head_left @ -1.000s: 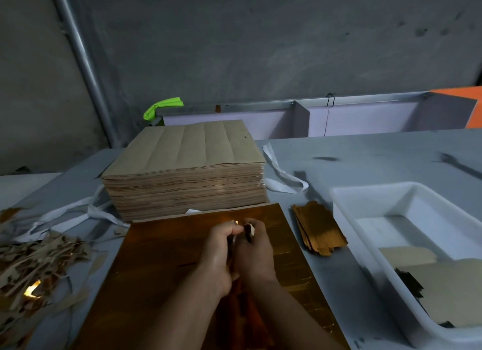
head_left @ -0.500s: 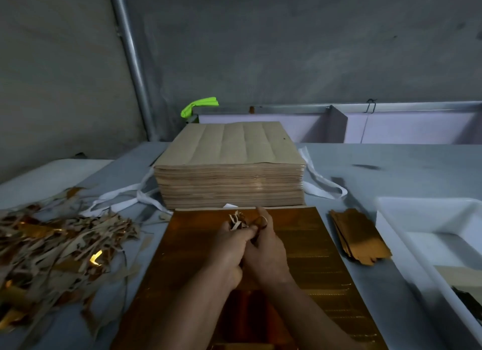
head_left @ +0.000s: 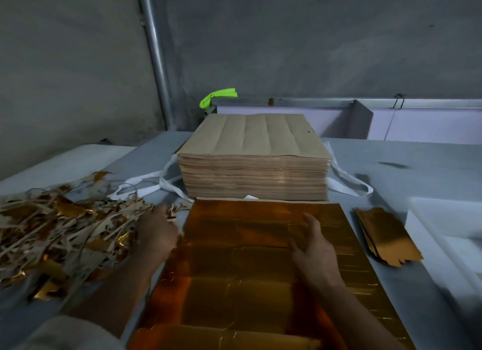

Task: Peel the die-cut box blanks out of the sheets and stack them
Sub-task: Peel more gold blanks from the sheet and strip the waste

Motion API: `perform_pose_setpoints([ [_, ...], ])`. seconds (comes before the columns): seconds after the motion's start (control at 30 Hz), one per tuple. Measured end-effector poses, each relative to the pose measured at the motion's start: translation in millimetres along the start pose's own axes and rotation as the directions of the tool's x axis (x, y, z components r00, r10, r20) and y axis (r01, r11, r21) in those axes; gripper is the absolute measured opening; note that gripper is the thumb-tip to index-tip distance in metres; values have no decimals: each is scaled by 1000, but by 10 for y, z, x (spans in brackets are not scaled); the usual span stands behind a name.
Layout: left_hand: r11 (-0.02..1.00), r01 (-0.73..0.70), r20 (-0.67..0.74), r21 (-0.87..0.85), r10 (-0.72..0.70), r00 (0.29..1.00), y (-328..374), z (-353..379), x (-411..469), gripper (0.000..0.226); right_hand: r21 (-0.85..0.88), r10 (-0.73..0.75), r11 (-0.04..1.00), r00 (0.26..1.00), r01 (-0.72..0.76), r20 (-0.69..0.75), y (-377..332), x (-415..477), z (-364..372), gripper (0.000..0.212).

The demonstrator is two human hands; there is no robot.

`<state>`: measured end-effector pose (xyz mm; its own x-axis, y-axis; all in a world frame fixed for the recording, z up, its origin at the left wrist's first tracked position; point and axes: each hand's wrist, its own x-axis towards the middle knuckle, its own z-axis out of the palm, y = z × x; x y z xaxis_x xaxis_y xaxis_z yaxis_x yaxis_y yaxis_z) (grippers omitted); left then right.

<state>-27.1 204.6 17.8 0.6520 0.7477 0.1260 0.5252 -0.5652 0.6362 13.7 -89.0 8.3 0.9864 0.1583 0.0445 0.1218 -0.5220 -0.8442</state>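
The gold foil sheet (head_left: 234, 271) lies flat in the lower centre of the frame. Its long axis runs from the bottom edge up toward the tall stack of brown sheets (head_left: 255, 162), which it touches. The right hand (head_left: 313, 253) is directly over the sheet's right half, fingers straight and loosely spread, holding nothing. It is the nearer hand for lifting the next blank, which lies just ahead of its fingertips, up-frame. The left hand (head_left: 156, 232) is just off the sheet's left edge, at the rim of the scrap heap (head_left: 60, 235). It is blurred, so its fingers cannot be read. 1 small pile of peeled blanks (head_left: 386, 235) sits right of the sheet, beside a white tray (head_left: 443, 219).
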Motion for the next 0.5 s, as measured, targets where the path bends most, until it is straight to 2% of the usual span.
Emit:
perform_pose_setpoints([
  [0.07, 955, -133, 12, 265, 135, 991, -209, 31, 92, 54, -36, 26, 999, 999, -27, -20, 64, -6, -67, 74],
  [0.1, 886, -224, 39, 407, 228, 973, -318, 50, 130, 54, -68, 30, 997, 999, -32, -39, 89, -3, -101, 72],
  [0.17, 678, -379, 121, 630, 396, 910, -516, 70, 193, 45, -114, 31, 993, 996, -41, -86, 157, 24, -182, 67],
  [0.23, 545, -399, 172, 738, 419, 891, -637, 55, 258, 39, -124, 52, 990, 992, -66, -113, 237, 56, -270, 60],
  [0.33, 437, -322, 172, 840, 347, 922, -757, 3, 369, 40, -189, 75, 977, 989, -99, -127, 369, 94, -342, 48],
  [0.4, 414, -285, 159, 864, 313, 936, -813, -50, 419, 41, -219, 64, 971, 989, -92, -131, 437, 104, -338, 42],
  [0.5, 523, -285, 133, 803, 308, 942, -821, -89, 487, 43, -235, 43, 969, 987, -79, -155, 508, 110, -306, 40],
])
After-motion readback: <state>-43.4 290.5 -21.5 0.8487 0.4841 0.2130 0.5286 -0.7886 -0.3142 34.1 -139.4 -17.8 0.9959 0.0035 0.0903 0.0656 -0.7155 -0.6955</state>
